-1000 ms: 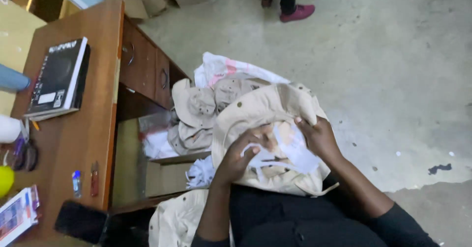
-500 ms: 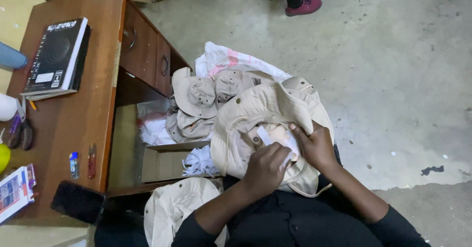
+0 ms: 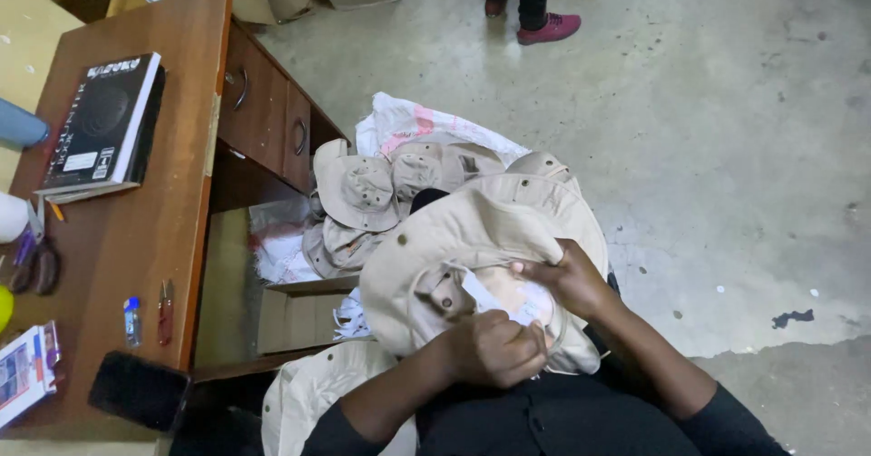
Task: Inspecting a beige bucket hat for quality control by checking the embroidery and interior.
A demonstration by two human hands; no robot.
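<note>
A beige brimmed hat [image 3: 472, 238] lies upside down on my lap. My left hand [image 3: 494, 349] is closed at the near rim of the hat, fingers curled over white paper [image 3: 508, 306] inside the crown. My right hand [image 3: 570, 279] pinches the hat's inner edge at the right, touching the same paper. More beige hats [image 3: 363, 188] are piled just beyond, on a white sack [image 3: 408, 122]. Another beige hat [image 3: 308, 392] rests by my left arm.
A brown wooden desk [image 3: 136, 238] with drawers stands at the left, carrying a black book [image 3: 104, 120], small tools, a red cutter and a dark phone [image 3: 138, 389]. A cardboard box [image 3: 290, 315] sits under it. Another person's legs and red shoe [image 3: 549, 28] stand on the concrete floor.
My left hand has slid down to the hat's near rim and closed over the paper. My right hand shifted slightly left along the inner edge. The view tilted a little.
</note>
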